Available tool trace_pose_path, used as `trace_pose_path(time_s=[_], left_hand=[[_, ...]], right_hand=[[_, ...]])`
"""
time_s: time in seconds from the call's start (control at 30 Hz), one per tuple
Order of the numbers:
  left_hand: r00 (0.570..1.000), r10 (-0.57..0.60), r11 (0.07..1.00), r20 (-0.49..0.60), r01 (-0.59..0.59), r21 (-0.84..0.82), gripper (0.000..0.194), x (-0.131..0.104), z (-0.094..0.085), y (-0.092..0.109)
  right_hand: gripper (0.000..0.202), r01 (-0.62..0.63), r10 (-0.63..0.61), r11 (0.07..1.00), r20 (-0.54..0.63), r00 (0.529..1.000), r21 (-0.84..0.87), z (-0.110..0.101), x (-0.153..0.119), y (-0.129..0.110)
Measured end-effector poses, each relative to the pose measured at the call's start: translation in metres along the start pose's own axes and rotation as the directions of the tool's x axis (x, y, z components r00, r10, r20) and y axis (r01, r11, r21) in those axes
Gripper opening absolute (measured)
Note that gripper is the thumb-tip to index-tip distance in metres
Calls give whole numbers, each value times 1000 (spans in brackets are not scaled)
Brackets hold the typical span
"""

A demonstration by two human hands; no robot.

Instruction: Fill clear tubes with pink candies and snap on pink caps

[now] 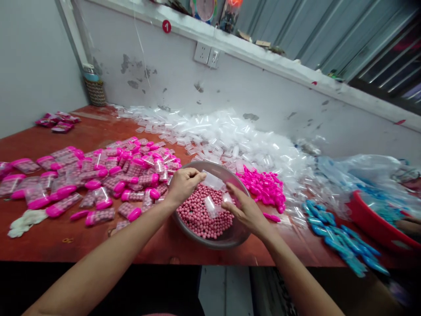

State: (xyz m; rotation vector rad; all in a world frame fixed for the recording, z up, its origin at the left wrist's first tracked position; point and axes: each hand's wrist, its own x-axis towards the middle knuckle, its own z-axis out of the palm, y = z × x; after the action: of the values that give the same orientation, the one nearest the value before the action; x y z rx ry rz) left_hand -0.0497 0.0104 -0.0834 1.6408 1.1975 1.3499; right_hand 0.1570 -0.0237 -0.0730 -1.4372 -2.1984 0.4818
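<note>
Over a grey bowl [241,237] of pink beads [200,215], my left hand [186,185] pinches a clear plastic container [213,180] near its end. My right hand [245,210] is at the bowl's right side, thumb and fingers curved around another clear container [227,198], partly hidden by the fingers. A third clear container [211,205] rests on the beads between the hands. Right behind the bowl lies a heap of bright pink caps [263,186]. To the left are many bead-filled containers with pink caps [134,169].
A large heap of clear containers [230,131] runs along the wall. At right are blue-capped containers [338,237], a red basin [368,219] and another person's hand [409,226]. White gloves [26,221] lie front left; pink packets [57,120] and a woven-covered bottle [94,85] stand farther back.
</note>
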Motion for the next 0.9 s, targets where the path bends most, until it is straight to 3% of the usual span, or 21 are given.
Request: trace_pose_path(time_s=[0.1, 0.2, 0.27, 0.37, 0.4, 0.43, 0.5, 0.57, 0.67, 0.8, 0.9], left_hand=[[999, -29, 999, 31, 29, -20, 32, -9, 6, 2], [999, -40, 994, 28, 43, -103, 28, -13, 6, 6], [994, -81, 980, -80, 65, -190, 25, -9, -5, 9], [943, -172, 943, -287, 73, -323, 21, 3, -26, 7], [941, -177, 937, -288, 71, -341, 20, 7, -29, 6], [958, -161, 938, -236, 74, -340, 21, 12, -30, 4], [993, -111, 958, -32, 99, -270, 23, 19, -22, 0], [992, -79, 983, 97, 94, -155, 25, 23, -10, -5], [993, -45, 999, 107, 46, -6, 33, 19, -2, -12], [989, -9, 996, 149, -4, 84, 25, -2, -17, -21], [988, 14, 995, 151, -29, 100, 23, -17, -27, -23]], right_hand=[[71, 146, -168, 970, -99, 981, -195, 4, 15, -16], [53, 239, -259, 913, -16, 966, -331, 11, 23, -26], [44, 220, -234, 888, 14, 972, -404, 15, 20, -22], [40, 165, -169, 893, 27, 985, -418, 16, 6, -1], [39, 151, -150, 908, 34, 988, -392, 15, 1, 5], [37, 146, -138, 924, 48, 989, -353, 14, -2, 9], [33, 173, -148, 947, 109, 983, -270, 13, -4, 9], [25, 233, -188, 949, 213, 959, -212, 18, 1, 0], [14, 264, -170, 943, 392, 904, -200, 35, 14, -12], [14, 268, -93, 921, 511, 855, -281, 57, 31, -6], [18, 386, -160, 875, 576, 802, -294, 59, 35, -3]])
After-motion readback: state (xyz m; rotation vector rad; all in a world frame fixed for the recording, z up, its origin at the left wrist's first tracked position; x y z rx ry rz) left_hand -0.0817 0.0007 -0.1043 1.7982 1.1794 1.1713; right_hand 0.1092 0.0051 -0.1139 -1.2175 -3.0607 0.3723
